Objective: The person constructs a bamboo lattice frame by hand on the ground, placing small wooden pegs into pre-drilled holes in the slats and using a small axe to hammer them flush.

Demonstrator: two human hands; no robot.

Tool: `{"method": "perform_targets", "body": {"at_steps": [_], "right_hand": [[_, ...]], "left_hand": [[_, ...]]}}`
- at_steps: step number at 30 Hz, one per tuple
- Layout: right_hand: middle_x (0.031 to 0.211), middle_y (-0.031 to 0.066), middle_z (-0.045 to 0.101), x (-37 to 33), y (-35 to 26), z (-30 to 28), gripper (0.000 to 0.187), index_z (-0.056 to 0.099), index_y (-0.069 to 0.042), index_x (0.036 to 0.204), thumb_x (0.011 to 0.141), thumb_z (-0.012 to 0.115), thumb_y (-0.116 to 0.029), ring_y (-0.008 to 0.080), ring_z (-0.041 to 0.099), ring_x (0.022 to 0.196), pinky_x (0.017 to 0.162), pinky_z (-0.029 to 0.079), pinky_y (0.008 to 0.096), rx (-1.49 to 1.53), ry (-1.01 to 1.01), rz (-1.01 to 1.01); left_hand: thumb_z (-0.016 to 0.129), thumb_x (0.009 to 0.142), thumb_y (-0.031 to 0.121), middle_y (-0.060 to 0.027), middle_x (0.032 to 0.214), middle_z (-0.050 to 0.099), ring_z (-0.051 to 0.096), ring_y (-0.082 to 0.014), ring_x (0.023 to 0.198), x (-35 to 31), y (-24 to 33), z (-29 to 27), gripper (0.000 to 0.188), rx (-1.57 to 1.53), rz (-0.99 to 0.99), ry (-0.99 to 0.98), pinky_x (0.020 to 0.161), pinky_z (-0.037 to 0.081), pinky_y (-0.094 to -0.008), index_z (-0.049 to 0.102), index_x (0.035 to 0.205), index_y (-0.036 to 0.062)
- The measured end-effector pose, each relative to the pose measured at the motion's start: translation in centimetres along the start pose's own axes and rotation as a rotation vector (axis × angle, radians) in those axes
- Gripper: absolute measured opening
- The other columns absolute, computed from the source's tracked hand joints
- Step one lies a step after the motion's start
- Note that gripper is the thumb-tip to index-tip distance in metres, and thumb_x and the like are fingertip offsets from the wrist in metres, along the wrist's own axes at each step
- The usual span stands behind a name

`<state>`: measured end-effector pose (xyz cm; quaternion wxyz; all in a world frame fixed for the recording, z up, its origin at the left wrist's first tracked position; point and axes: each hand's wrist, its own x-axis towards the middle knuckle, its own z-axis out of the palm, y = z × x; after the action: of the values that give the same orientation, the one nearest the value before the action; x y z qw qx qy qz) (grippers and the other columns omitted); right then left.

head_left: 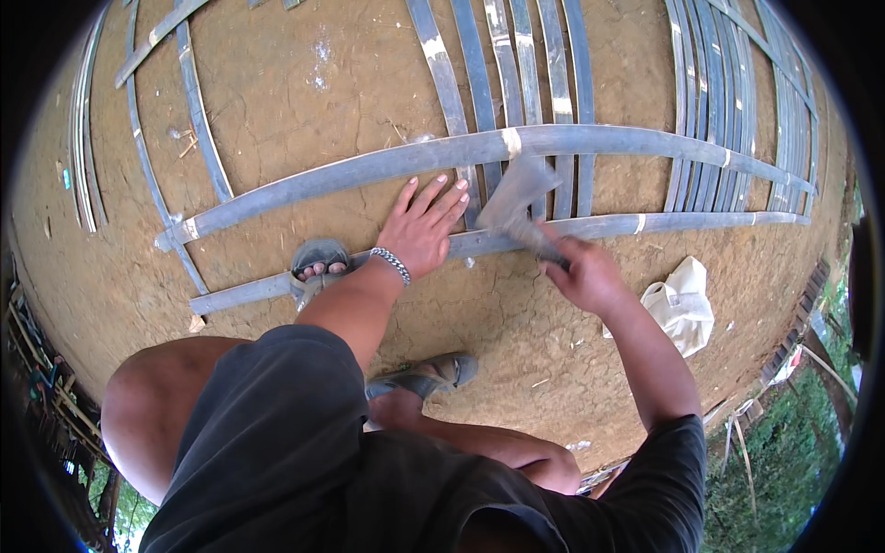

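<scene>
My right hand (590,274) is wrapped round the handle of a hatchet (521,191). Its broad metal head, smeared by motion, hangs over the gap between two long bamboo slats. My left hand (424,226) lies flat with fingers spread, its heel by the near bamboo slat (341,269) and its fingertips close to an upright slat (471,196). The far bamboo slat (369,170), grey with pale node bands, bows across beyond both hands. A sandalled foot (320,269) rests on the near slat, left of my left hand.
Several bamboo slats (525,64) run away from me beneath the far slat, with another bundle (705,111) at the right. A white cloth bag (682,307) lies on the bare earth right of my right forearm. My other sandalled foot (429,373) stands nearer.
</scene>
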<state>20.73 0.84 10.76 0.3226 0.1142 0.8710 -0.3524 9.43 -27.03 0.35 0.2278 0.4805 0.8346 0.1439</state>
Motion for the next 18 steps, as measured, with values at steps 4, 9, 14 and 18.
{"method": "perform_targets", "body": {"at_steps": [4,9,14,18], "right_hand": [[0.118,0.0218,0.070,0.2,0.3,-0.6,0.069,0.046,-0.024,0.153,0.091,0.074,-0.023,0.0402,0.071,0.096,0.086,0.057,0.0451,0.016,-0.058,-0.019],[0.117,0.0221,0.071,0.4,0.5,-0.6,0.069,0.046,-0.024,0.153,0.091,0.075,-0.025,0.0404,0.071,0.093,0.086,0.057,0.0451,0.010,0.009,-0.008],[0.115,0.0203,0.072,0.7,-0.2,-2.0,0.067,0.047,-0.024,0.152,0.091,0.074,-0.024,0.0401,0.070,0.096,0.087,0.057,0.0455,-0.021,-0.023,-0.006],[0.101,0.0181,0.071,1.0,0.1,-1.7,0.070,0.047,-0.026,0.153,0.089,0.076,-0.020,0.0383,0.070,0.089,0.081,0.056,0.0437,-0.049,0.058,-0.116]], "left_hand": [[0.060,0.084,0.018,-0.0012,0.166,0.032,0.026,-0.0252,0.153,0.0,0.1,-0.1,0.071,-0.013,-0.008,0.009,0.127,0.012,-0.0530,0.045,0.152,0.0108],[0.060,0.083,0.018,-0.0015,0.165,0.032,0.026,-0.0257,0.153,0.1,0.0,0.0,0.070,-0.025,-0.006,0.003,0.127,0.012,-0.0530,0.046,0.152,0.0103],[0.060,0.083,0.018,-0.0020,0.165,0.033,0.025,-0.0261,0.153,0.0,0.0,-0.1,0.070,-0.003,-0.009,0.010,0.127,0.013,-0.0531,0.046,0.151,0.0097],[0.059,0.084,0.019,-0.0025,0.165,0.033,0.025,-0.0261,0.153,0.1,0.0,0.0,0.069,-0.002,0.001,0.012,0.127,0.012,-0.0533,0.047,0.151,0.0090]]}}
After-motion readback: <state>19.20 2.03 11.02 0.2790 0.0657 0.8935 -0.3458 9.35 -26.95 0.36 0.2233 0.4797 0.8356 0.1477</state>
